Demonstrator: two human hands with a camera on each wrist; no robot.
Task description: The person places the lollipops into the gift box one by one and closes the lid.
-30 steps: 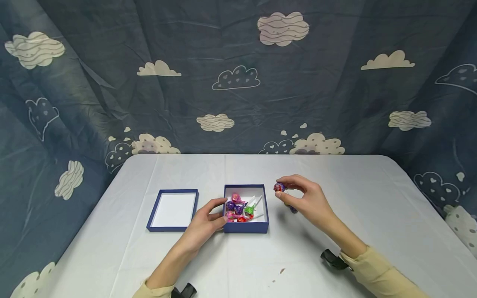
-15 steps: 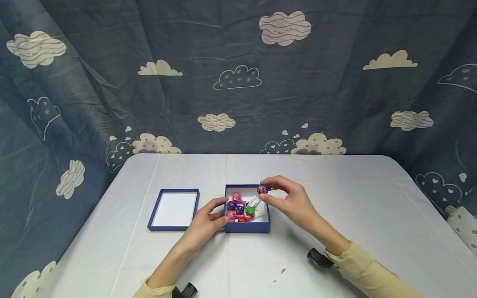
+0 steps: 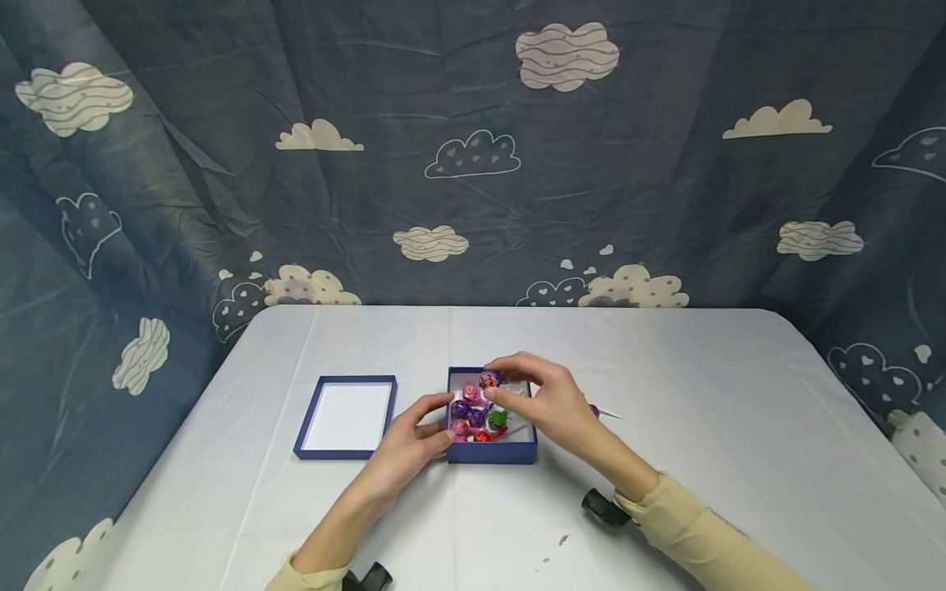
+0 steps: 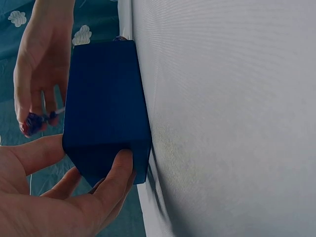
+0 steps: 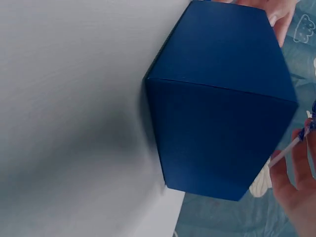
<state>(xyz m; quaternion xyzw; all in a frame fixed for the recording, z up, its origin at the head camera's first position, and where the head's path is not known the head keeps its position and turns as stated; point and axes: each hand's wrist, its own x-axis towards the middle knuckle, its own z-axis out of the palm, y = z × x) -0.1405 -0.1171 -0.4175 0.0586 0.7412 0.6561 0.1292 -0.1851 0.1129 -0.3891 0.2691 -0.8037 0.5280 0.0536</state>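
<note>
Right hand (image 3: 543,404): fingers pinch a red-and-purple lollipop (image 3: 489,379) over the open box (image 3: 491,453). Left hand (image 3: 405,435): fingers grip box's left side, apparently steadying it. Advisable: lower gently, stick within walls, avoiding the candies (image 3: 477,417) inside.

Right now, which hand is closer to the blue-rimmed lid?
Left. The left hand is just right of the lid, holding the box; the right hand is farther right, pinching a lollipop over it.
</note>
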